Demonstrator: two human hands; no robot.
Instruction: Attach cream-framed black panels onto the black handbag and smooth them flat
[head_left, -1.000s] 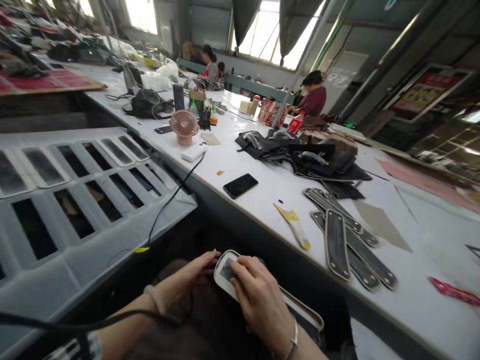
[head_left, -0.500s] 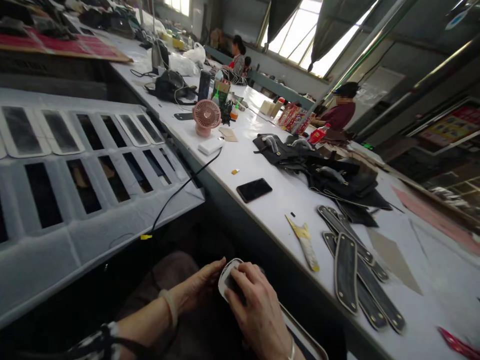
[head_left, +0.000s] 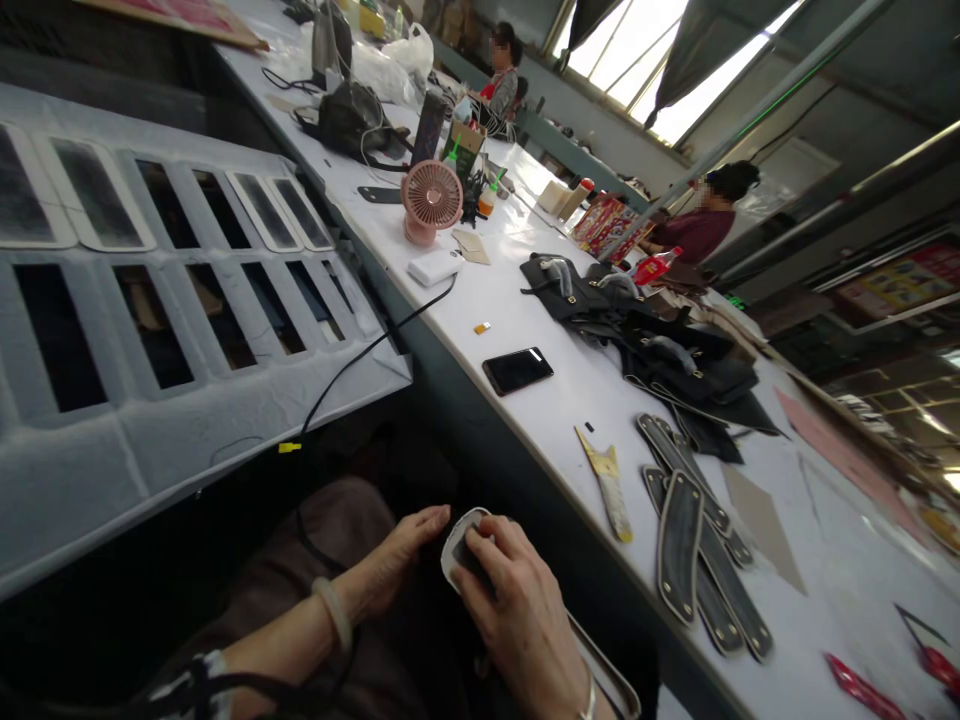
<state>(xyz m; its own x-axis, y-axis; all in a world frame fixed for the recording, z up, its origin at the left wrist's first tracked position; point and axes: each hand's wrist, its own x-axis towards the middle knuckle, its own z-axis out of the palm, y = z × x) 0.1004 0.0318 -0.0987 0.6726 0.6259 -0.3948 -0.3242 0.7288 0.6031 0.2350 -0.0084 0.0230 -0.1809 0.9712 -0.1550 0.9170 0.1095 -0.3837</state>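
Observation:
My right hand (head_left: 517, 610) is closed over a dark strip with a pale border (head_left: 454, 548). The strip's rounded end shows past my fingertips, and its other end comes out below my wrist; the middle is hidden by the hand. To the left of that rounded end is my left hand (head_left: 397, 555), its fingers stretched toward the strip with a small gap between. I see nothing in the left hand, though its lower fingers are in shadow. Both hands are above my lap, below the table's edge.
The white table (head_left: 540, 450) holds a phone (head_left: 519, 371), a yellow-handled tool (head_left: 606, 484), dark stitched straps (head_left: 681, 548), black bag pieces (head_left: 652, 335) and a pink fan (head_left: 433, 200). At left, a grey slotted rack (head_left: 165, 430) carries pale-edged dark panels. A black cable (head_left: 360, 360) hangs between. Two people sit farther back.
The view has tilted and shifted slightly. My left hand's fingertips have drawn a little away from the strip's edge. My right hand keeps its grip.

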